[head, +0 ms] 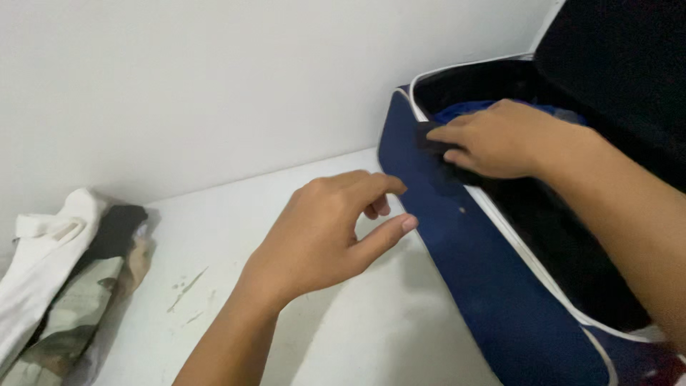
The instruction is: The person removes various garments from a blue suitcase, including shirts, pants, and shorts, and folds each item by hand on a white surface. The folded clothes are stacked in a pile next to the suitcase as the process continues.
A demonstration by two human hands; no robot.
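Seen from the head camera, an open navy-blue suitcase with a white piped rim lies at the right on a white floor, its end close to the white wall and its dark lid raised at the top right. Its outer side is plain blue cloth with a few pale specks; the inside is black and mostly in shadow. One suitcase is in view. The right hand reaches over the rim into the case, fingers curled flat around a small dark piece of cloth at the near corner, pinching it against the rim; a blue garment lies under and behind that hand inside the case. The left hand hovers above the floor just beside the suitcase's outer wall, thumb and fingers loosely spread and curved, holding nothing and touching nothing. At the far left, well apart from both hands, one small pile of folded clothes rests by the wall: a white piece, a black piece and a camouflage-patterned piece, three that can be counted. Two hands show, both the person's own.
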